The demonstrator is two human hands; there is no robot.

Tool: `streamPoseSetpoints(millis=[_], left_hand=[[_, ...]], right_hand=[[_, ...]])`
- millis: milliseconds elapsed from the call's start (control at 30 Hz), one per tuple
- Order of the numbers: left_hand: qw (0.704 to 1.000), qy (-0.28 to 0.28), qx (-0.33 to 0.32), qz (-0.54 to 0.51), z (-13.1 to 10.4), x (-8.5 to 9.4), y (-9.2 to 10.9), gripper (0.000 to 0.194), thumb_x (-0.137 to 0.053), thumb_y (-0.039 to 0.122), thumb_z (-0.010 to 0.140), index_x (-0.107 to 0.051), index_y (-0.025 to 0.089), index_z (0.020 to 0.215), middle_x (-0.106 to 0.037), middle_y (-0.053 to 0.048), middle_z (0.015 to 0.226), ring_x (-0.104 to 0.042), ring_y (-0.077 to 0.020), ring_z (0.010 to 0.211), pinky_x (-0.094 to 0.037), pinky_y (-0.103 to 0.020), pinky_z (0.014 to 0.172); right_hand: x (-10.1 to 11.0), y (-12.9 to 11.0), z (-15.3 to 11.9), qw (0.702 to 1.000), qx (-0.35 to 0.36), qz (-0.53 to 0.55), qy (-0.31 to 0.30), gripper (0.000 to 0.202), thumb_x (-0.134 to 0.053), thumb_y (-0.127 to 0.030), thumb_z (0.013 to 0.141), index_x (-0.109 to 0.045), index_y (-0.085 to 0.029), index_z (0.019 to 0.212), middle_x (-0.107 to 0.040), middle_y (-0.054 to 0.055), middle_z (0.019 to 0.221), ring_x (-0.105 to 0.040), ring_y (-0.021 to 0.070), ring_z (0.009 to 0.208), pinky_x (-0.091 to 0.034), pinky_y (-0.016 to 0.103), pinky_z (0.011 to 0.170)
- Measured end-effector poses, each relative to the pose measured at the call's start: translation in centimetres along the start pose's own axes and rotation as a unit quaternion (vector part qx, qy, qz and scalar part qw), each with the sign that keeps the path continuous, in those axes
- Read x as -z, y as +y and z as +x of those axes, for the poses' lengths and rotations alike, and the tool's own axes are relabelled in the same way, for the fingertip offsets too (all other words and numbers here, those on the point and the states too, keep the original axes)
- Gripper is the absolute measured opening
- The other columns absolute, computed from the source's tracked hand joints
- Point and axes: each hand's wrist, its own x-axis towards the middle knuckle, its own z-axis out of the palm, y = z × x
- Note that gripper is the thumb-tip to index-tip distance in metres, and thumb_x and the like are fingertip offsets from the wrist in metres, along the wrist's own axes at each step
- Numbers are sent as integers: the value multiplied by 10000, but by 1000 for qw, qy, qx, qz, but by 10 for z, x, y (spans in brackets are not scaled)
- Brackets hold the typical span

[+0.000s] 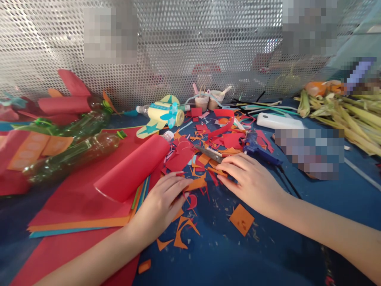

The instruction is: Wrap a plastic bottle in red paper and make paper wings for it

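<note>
- Right hand (253,182), mine: palm down, fingers loosely bent and slightly parted, tips at the near end of a bladed tool; whether they grip it, I cannot tell.
- Bladed tool (210,153), grey, scissors by the look of it: just ahead and left of my right fingertips; long axis pointing forward and leftward from them; right hand the nearer of my two.
- Left hand (159,204), mine: half-curled, palm down, on the near-left side of the tool and apart from it; closure unclear.
- Orange paper strip (198,183): at my left fingertips, between the two hands; pinched or merely touched, I cannot tell.
- Glue gun (263,154), blue: just beyond my right knuckles.
- Orange square (242,219): on the near side of my right hand, apart from it.
- Orange offcuts (180,236): nearer me than my left fingers.
- Red-wrapped bottle (133,169): lying beyond and left of my left hand, white cap at its far end.
</note>
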Motion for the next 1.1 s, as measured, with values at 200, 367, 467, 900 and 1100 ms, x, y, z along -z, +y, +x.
streamPoseSetpoints(millis=[200,367,467,900,1100], left_hand=[[999,46,-29,-9,1,4,0,214,-554,110,862,-697,215,983,-715,-59,994,-566,-260,1127,-517,-445,915],[994,13,-106,-24,-8,4,5,276,-542,88,864,-684,226,1056,-681,-76,1032,-487,-262,1177,-498,-421,919],[991,-13,-125,-52,-11,2,9,265,-516,89,880,-677,197,1061,-679,-79,968,-518,-237,1115,-506,-376,903],[998,41,43,-17,0,10,11,239,-497,128,835,-669,200,984,-692,-65,957,-600,-234,982,-494,-416,894],[996,14,-47,-71,-4,11,33,48,-643,196,807,-645,190,855,-688,-17,745,-628,-180,766,-525,-328,779]], right_hand=[[4,-7,1,995,54,71,38,126,-542,-209,908,-639,-133,886,-687,63,824,-612,189,782,-494,333,746],[4,-17,-6,979,121,147,-73,198,-604,-323,874,-648,-139,932,-675,69,907,-602,207,856,-491,353,788],[5,-21,-10,970,125,154,-141,161,-589,-297,883,-648,-157,939,-672,52,877,-603,199,822,-492,345,747],[10,-24,-11,956,154,133,-213,235,-456,-169,945,-636,-165,794,-632,39,751,-566,168,717,-434,293,627],[9,-27,-14,956,148,137,-212,155,-508,-167,920,-631,-172,826,-622,20,743,-555,172,694,-407,303,597]])
